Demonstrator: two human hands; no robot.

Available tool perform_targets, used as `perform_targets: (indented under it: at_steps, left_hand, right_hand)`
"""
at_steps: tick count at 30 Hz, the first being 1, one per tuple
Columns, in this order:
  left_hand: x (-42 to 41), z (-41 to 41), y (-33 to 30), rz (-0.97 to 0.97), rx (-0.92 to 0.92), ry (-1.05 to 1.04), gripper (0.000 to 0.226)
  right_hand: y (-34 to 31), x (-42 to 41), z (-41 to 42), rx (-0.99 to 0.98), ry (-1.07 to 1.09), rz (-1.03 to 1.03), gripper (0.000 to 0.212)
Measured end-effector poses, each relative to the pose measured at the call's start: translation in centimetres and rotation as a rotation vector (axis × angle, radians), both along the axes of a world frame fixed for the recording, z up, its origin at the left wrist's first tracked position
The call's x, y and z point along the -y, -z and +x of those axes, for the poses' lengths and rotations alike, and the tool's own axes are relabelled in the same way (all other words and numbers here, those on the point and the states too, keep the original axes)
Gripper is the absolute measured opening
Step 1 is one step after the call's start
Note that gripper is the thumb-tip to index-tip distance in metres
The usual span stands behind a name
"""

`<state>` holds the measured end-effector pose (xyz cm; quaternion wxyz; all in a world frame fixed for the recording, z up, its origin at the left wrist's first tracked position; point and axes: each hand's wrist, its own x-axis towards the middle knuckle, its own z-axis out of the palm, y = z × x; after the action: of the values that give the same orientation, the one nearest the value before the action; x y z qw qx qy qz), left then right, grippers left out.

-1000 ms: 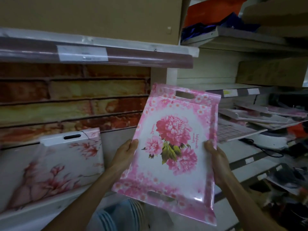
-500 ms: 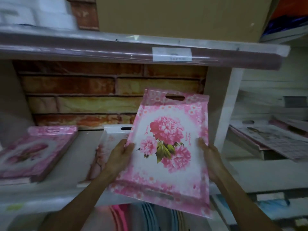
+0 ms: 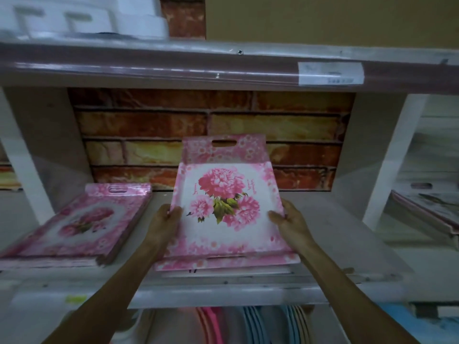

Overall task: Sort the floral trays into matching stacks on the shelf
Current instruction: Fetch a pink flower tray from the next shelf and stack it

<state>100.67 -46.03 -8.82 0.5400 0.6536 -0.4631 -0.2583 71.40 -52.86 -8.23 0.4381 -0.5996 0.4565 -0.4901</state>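
I hold a pink tray (image 3: 224, 202) printed with three pink peonies, its handle cut-out at the far end. My left hand (image 3: 166, 220) grips its left edge and my right hand (image 3: 288, 220) grips its right edge. The tray lies nearly flat over the middle of the white shelf (image 3: 330, 234), with its near end resting on another tray whose white edge (image 3: 223, 270) shows beneath. To the left, a stack of matching pink peony trays (image 3: 82, 224) lies on the same shelf.
A brick-patterned panel (image 3: 211, 125) backs the shelf, and the upper shelf's edge (image 3: 173, 68) carries a price label. White uprights stand at both sides. More trays (image 3: 432, 207) lie on the right-hand shelf. Coloured plates (image 3: 250, 324) stand below.
My view has swung left and both hands have lowered the pink peony tray from a tilted hold down onto the shelf, over the white tray. The stack on the left has come nearer the centre.
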Motion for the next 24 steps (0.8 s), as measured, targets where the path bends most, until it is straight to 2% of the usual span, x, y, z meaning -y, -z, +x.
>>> perform_targets:
  at_steps: [9, 24]
  left_hand:
    - [1.5, 1.8, 3.0, 0.125, 0.321, -0.054, 0.030]
    - [3.3, 1.8, 5.2, 0.203, 0.479, -0.009, 0.029]
  right_hand:
    - [3.0, 1.3, 2.0, -0.297, 0.043, 0.012, 0.040]
    - [5.2, 2.7, 0.8, -0.501, 0.022, 0.103, 0.038]
